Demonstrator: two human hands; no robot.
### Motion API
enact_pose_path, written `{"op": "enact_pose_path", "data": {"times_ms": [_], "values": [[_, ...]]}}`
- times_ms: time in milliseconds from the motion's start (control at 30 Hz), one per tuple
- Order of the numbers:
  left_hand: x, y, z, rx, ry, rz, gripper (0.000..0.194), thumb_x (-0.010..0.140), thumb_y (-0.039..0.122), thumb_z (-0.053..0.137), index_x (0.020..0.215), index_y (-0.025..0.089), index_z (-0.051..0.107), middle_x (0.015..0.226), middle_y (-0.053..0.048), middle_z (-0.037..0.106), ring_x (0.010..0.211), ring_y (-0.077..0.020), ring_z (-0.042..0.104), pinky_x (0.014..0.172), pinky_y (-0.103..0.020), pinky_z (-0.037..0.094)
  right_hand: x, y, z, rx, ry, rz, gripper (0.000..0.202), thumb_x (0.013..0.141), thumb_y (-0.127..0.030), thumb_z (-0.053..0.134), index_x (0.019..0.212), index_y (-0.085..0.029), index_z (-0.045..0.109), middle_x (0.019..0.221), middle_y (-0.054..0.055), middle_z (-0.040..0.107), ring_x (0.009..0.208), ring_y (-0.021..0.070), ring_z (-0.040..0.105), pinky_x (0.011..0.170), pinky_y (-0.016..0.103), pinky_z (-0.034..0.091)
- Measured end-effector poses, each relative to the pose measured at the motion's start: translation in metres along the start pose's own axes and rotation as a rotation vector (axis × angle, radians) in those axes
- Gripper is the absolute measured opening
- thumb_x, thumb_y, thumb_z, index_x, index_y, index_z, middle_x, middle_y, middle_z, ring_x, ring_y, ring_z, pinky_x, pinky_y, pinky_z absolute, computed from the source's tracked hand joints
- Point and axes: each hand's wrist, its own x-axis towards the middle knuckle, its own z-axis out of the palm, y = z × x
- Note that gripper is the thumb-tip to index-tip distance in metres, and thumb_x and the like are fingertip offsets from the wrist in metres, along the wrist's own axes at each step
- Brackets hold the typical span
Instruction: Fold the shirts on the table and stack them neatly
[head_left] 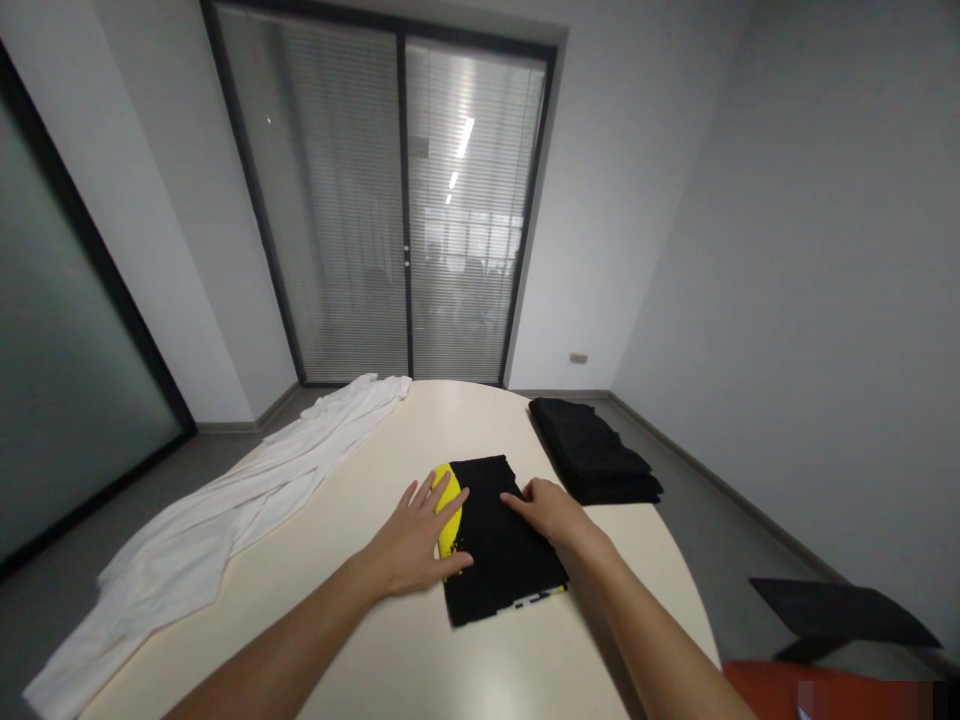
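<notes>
A folded black garment (499, 540) with a yellow print along its left side lies flat on the pale table in the middle of the view. A narrow black-and-white strip shows along its near edge. My left hand (412, 540) rests on the garment's left edge, over the yellow part, with its fingers spread. At the right edge of the cloth is my right hand (551, 512), its thumb on top and its other fingers curled at the side, holding that edge. The fingertips under the right hand are partly hidden.
White cloth (247, 500) is draped along the table's left side, partly over the rim. A stack of folded black cloth (592, 455) stands at the right edge of the round table (360, 640). A red and black chair (840, 615) is at the lower right.
</notes>
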Motion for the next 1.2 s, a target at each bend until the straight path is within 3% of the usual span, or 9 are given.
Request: {"op": "enact_pose_path", "data": {"times_ms": [133, 300, 500, 700, 833, 1033, 1200], "values": [[-0.001, -0.001, 0.000, -0.011, 0.053, -0.004, 0.082, 0.093, 0.069, 0.042, 0.159, 0.034, 0.010, 0.166, -0.006, -0.006, 0.153, -0.0307, -0.002, 0.122, -0.053, 0.010, -0.003, -0.002, 0.000, 0.015, 0.022, -0.014, 0.035, 0.088, -0.054, 0.060, 0.088, -0.018, 0.059, 0.097, 0.011, 0.071, 0.084, 0.0223, 0.065, 0.064, 0.028, 0.038], [-0.002, -0.005, 0.003, 0.002, 0.013, -0.004, 0.085, 0.091, 0.073, 0.041, 0.159, 0.032, 0.011, 0.167, -0.007, 0.006, 0.153, -0.0298, 0.002, 0.122, -0.054, 0.009, -0.008, -0.010, 0.001, 0.045, 0.041, -0.053, 0.024, 0.095, -0.043, 0.054, 0.093, -0.020, 0.051, 0.094, 0.011, 0.070, 0.083, 0.0212, 0.065, 0.067, 0.027, 0.038], [-0.002, -0.006, 0.006, -0.036, 0.048, -0.113, 0.076, 0.099, 0.066, 0.022, 0.160, 0.024, 0.008, 0.166, -0.008, 0.003, 0.153, -0.0270, 0.005, 0.123, -0.050, 0.011, -0.006, -0.006, -0.009, 0.118, 0.115, -0.080, 0.016, 0.099, -0.036, 0.048, 0.097, -0.021, 0.043, 0.088, 0.009, 0.068, 0.080, 0.0216, 0.064, 0.067, 0.027, 0.038], [-0.002, -0.003, 0.002, -0.045, 0.004, -0.145, 0.079, 0.098, 0.069, 0.019, 0.159, 0.019, 0.016, 0.165, -0.007, 0.014, 0.153, -0.0262, 0.008, 0.124, -0.049, 0.009, 0.003, 0.010, -0.037, 0.105, 0.262, -0.002, 0.014, 0.099, -0.035, 0.047, 0.100, -0.022, 0.043, 0.089, 0.010, 0.068, 0.082, 0.0246, 0.066, 0.068, 0.028, 0.039], [0.000, -0.003, 0.002, -0.039, 0.014, -0.145, 0.078, 0.098, 0.068, 0.019, 0.159, 0.019, 0.020, 0.165, -0.007, 0.016, 0.153, -0.0255, 0.009, 0.125, -0.048, 0.008, 0.018, 0.007, -0.063, 0.079, 0.318, -0.014, 0.015, 0.098, -0.036, 0.049, 0.099, -0.022, 0.045, 0.087, 0.008, 0.068, 0.079, 0.0236, 0.065, 0.067, 0.028, 0.038], [0.000, -0.005, 0.005, -0.038, 0.018, -0.148, 0.077, 0.099, 0.067, 0.017, 0.159, 0.019, 0.021, 0.165, -0.006, 0.016, 0.153, -0.0245, 0.009, 0.125, -0.048, 0.009, 0.053, 0.000, -0.103, -0.022, 0.388, -0.005, 0.019, 0.097, -0.038, 0.051, 0.103, -0.021, 0.048, 0.091, 0.010, 0.069, 0.082, 0.0239, 0.064, 0.067, 0.028, 0.037], [0.000, -0.006, 0.004, -0.043, 0.022, -0.138, 0.076, 0.099, 0.066, 0.018, 0.158, 0.019, 0.022, 0.165, -0.006, 0.017, 0.153, -0.0242, 0.008, 0.125, -0.048, 0.009, 0.087, 0.012, -0.135, -0.048, 0.473, -0.017, 0.024, 0.097, -0.040, 0.050, 0.107, -0.019, 0.051, 0.092, 0.011, 0.068, 0.082, 0.0232, 0.063, 0.068, 0.029, 0.039]]}}
